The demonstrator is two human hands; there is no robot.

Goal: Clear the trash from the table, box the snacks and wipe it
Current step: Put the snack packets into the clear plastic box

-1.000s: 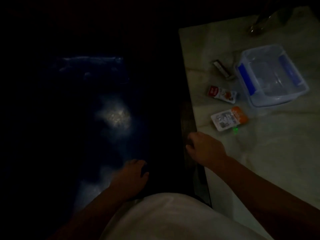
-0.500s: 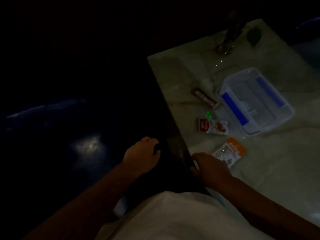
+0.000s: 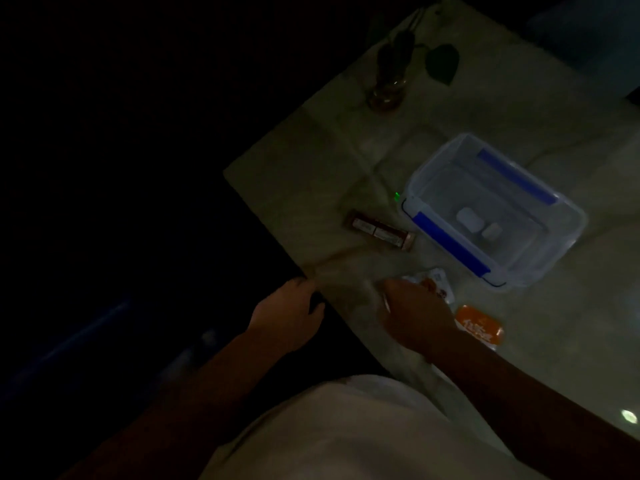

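The room is very dark. A clear plastic box (image 3: 540,258) with blue latches stands open on the pale marble table (image 3: 311,174), with two small white items inside. A brown snack bar (image 3: 379,232) lies to the left of the box. A white and red snack packet (image 3: 439,283) lies nearer me, partly covered by my right hand (image 3: 412,313), whose fingertips reach onto it; I cannot see whether they grip it. An orange packet (image 3: 479,329) lies just right of that wrist. My left hand (image 3: 287,317) hovers at the table's left edge, fingers loosely curled, holding nothing.
A glass vase (image 3: 388,88) with a dark leafy stem stands near the table's far corner. The floor to the left of the table is almost black. A small bright round spot (image 3: 628,415) shows at the table's near right.
My right hand has moved from the table's edge forward onto the white and red packet. My left hand has risen toward the table edge. The camera has swung right, over the table.
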